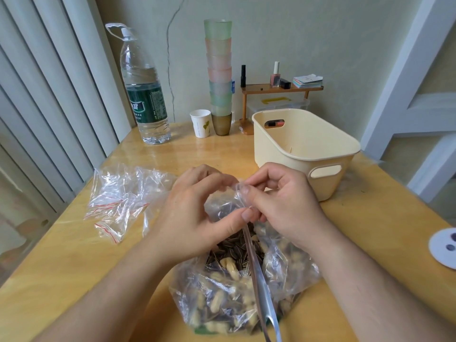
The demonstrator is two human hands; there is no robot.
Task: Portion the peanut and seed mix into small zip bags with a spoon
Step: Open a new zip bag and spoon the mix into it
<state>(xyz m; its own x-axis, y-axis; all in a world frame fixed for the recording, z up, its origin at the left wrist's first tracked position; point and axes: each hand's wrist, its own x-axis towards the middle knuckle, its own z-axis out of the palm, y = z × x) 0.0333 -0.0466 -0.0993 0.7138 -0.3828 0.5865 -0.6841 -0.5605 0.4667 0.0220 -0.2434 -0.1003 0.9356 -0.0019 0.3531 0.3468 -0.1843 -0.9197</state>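
A large clear bag of peanuts and striped sunflower seeds stands open near the table's front edge. A metal spoon rests in it, handle pointing toward me. Above the mix I hold a small zip bag with some dark seeds inside. My left hand pinches its top edge between thumb and fingers. My right hand pinches the same top edge from the right side. Neither hand touches the spoon.
Several empty zip bags with red strips lie at the left. A cream plastic basket stands at the right back. Behind are a water bottle, a paper cup, stacked cups and a small shelf.
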